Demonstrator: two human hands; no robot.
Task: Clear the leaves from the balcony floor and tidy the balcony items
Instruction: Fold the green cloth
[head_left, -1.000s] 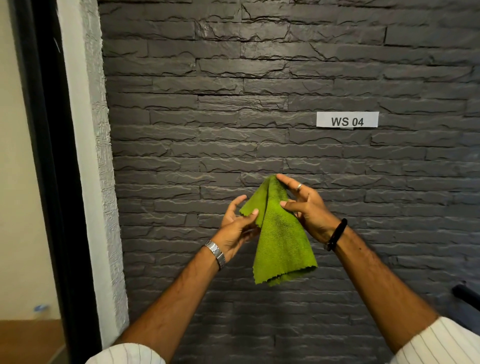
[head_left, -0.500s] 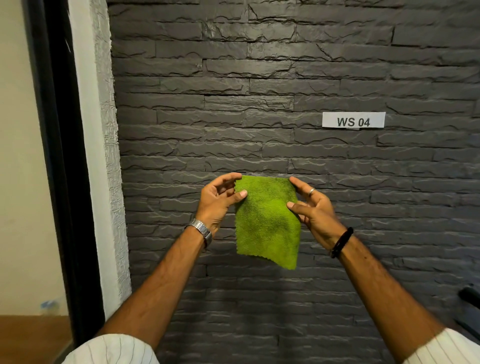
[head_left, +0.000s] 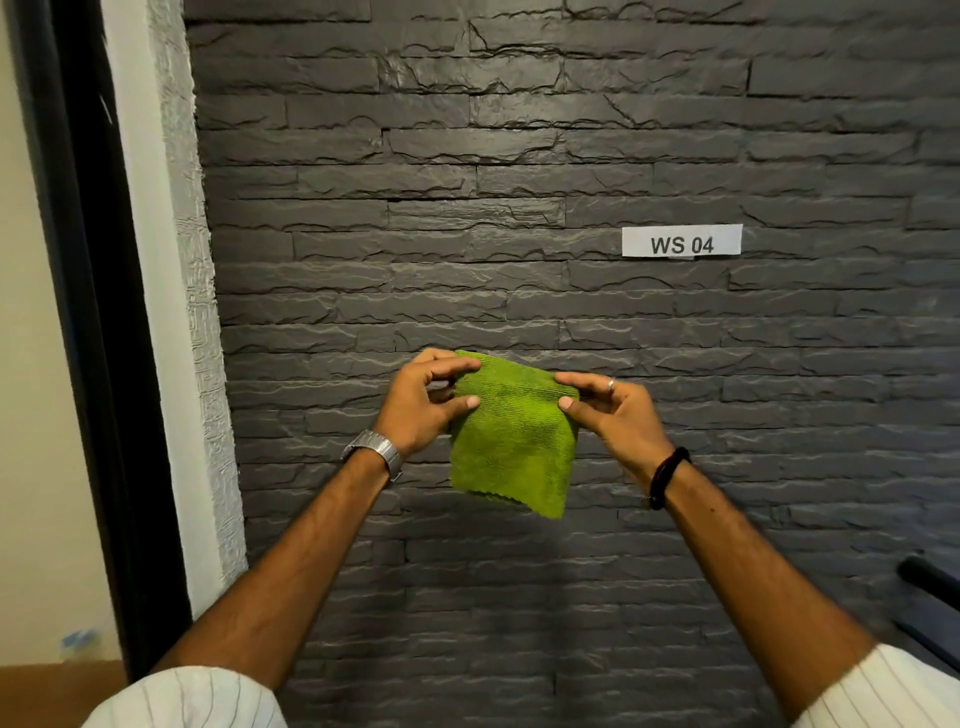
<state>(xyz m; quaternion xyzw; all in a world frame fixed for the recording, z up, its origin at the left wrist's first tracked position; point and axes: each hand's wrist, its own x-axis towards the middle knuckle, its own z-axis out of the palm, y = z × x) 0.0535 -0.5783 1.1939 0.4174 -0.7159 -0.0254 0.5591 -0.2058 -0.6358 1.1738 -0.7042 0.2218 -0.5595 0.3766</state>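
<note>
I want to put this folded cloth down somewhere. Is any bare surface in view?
No bare surface shows. Left hand and right hand pinch the green cloth before the dark stone wall. Only a wooden strip shows beyond the black door frame.

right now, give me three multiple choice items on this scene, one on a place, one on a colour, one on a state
1. Where is the white paper label reading WS 04?
A. on the dark grey stone-clad wall
B. on the floor
C. on the cloth

2. What colour is the square textured microfibre cloth?
A. red
B. green
C. white

3. How is the cloth held?
A. lying crumpled on the ground
B. draped over one forearm
C. pinched at its top corners by the left hand and the right hand, hanging down

Answers: 1 A, the label is stuck on the stone; 2 B, it is bright green; 3 C, both hands grip its upper edge.
</note>
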